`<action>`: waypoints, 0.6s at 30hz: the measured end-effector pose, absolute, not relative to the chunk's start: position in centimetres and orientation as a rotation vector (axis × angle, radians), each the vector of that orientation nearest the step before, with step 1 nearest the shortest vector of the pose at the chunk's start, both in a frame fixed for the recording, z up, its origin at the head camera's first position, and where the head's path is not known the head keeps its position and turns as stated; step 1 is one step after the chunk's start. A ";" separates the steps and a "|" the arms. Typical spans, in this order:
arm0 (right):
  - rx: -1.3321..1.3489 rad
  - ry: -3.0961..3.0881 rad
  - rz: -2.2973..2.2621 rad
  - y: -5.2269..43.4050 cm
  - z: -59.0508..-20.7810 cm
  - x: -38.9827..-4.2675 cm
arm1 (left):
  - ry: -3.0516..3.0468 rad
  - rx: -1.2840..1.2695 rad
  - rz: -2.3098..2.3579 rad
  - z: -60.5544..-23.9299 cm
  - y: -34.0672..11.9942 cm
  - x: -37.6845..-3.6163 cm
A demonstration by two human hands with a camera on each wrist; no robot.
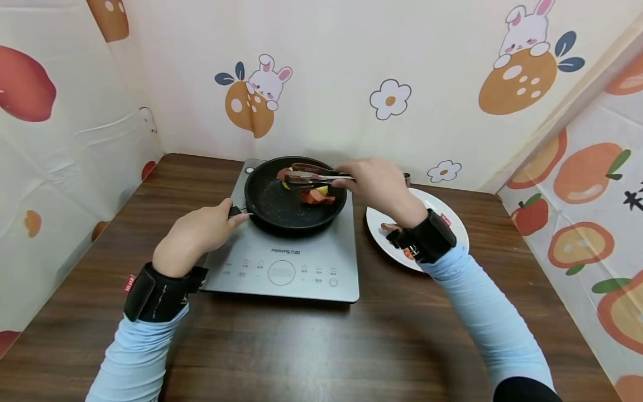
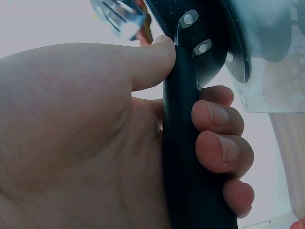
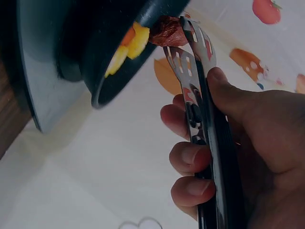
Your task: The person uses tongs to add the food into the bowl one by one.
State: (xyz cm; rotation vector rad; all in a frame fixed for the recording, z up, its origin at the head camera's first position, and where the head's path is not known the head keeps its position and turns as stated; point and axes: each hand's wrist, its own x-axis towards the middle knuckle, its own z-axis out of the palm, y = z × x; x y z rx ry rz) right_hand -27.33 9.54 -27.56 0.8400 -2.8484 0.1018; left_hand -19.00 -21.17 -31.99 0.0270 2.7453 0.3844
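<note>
Counting from the head view, one black frying pan (image 1: 293,195) is seen on one grey induction cooker (image 1: 291,262), one white plate (image 1: 442,215) is seen to the right of the cooker, and one pair of metal tongs (image 1: 313,177) is held over the pan. Two hands are in view. A few pieces of food (image 1: 317,195), reddish and yellow, are gathered in the right half of the pan; their exact number cannot be told. Some reddish food is also glimpsed on the plate, mostly hidden behind the right wrist.

The pan's handle (image 2: 188,157) is gripped by the left hand (image 1: 193,234): in the left wrist view the fingers (image 2: 219,117) are curled round it and the thumb is pressed along its upper part, just below the rivets. The pan body thus lies directly beyond the left hand's grip, to its right.

The tongs are clasped by the right hand (image 1: 377,181), with fingers wrapped round both arms and the thumb laid on top. The tong tips are extended leftward from the grip, above the pan. In the right wrist view a dark red piece (image 3: 167,32) is seen at the tips, by the pan's rim.
</note>
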 end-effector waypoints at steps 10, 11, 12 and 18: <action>0.944 -2.850 0.006 7.1 -29.3 -28.4 | 2.745 0.006 0.389 -32.1 -21.0 -19.1; 0.946 -2.848 -0.004 7.1 -29.5 -28.5 | 2.748 0.006 0.389 -32.1 -21.0 -19.1; 0.948 -2.845 -0.018 7.0 -29.6 -28.5 | 2.751 0.007 0.389 -32.1 -21.0 -19.1; 0.948 -2.811 -0.042 6.7 -30.2 -28.9 | 2.758 -0.004 0.385 -31.9 -21.1 -19.0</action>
